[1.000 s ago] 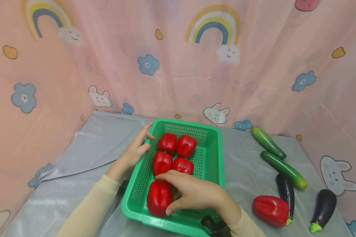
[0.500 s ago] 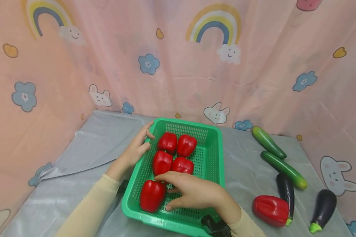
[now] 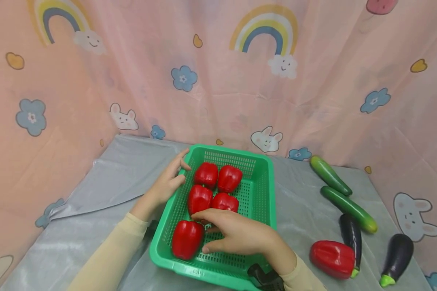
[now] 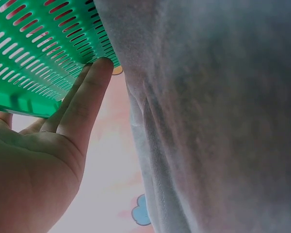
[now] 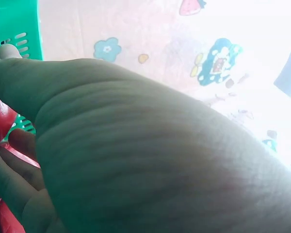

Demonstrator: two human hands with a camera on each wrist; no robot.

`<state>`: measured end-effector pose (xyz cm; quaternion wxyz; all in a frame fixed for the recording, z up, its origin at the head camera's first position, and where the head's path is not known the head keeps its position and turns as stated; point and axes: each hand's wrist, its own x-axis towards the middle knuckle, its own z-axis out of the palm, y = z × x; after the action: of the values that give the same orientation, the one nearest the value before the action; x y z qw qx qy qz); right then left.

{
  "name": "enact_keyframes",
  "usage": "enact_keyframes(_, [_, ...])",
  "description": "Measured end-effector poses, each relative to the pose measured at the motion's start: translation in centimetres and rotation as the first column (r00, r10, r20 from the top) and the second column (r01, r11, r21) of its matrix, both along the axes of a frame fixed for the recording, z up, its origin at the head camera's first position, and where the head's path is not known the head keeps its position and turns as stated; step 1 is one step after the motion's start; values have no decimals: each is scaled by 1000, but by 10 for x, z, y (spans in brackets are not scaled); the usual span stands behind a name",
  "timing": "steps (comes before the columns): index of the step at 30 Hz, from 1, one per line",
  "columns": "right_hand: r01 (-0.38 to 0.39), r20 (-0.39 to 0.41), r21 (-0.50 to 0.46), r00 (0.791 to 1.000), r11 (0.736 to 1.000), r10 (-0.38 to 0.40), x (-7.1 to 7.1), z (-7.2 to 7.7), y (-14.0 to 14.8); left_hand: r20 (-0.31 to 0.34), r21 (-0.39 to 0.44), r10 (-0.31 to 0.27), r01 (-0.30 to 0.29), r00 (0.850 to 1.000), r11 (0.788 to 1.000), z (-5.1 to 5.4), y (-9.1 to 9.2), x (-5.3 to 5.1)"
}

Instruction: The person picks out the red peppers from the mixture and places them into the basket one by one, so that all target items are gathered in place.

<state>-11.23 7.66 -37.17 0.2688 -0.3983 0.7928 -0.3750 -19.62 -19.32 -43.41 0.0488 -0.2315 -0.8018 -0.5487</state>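
A green plastic basket (image 3: 274, 194) holds several red bell peppers. The nearest bell pepper (image 3: 187, 239) stands in its front left corner. My right hand (image 3: 236, 232) reaches in beside that pepper, thumb and fingers spread apart; a small gap shows between thumb and pepper. Its index fingertip lies close to the pepper's top and to another bell pepper (image 3: 199, 199) behind. At the left rim, my left hand (image 3: 167, 178) holds the basket, thumb and a finger over the edge. In the left wrist view, long fingers (image 4: 85, 102) press against the outer slotted wall.
Right of the basket, another red bell pepper (image 3: 331, 258) lies against an eggplant (image 3: 351, 234). A second eggplant (image 3: 397, 258) is farther right. Two cucumbers (image 3: 329, 174) lie behind them on the grey cloth (image 3: 295, 194). A pink printed curtain (image 3: 218, 101) encloses the back and sides.
The front bell pepper has shifted left, away from my right thumb, into the basket's corner. My right hand has let go of it. My left hand has stayed at the rim.
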Motion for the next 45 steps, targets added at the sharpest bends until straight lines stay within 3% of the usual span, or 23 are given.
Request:
enact_keyframes(12, [31,-24,-7,999,999,-31,1,1,-1,5,0,6,-6,1000,1000,-3,-1,-2])
enact_keyframes(25, [144,-43,-8,989,990,-144,7,19,9,-5,-30,0,0,1000,1000,1,3,-2])
enact_keyframes(33, [168,-182,-37,968,985,-172,13,31,16,21,-37,7,-6,1000,999,1,-2,1])
enact_keyframes(45, [197,-244,-88,946,977,-212,16,43,24,22,-32,-6,6,1000,999,4,-1,2])
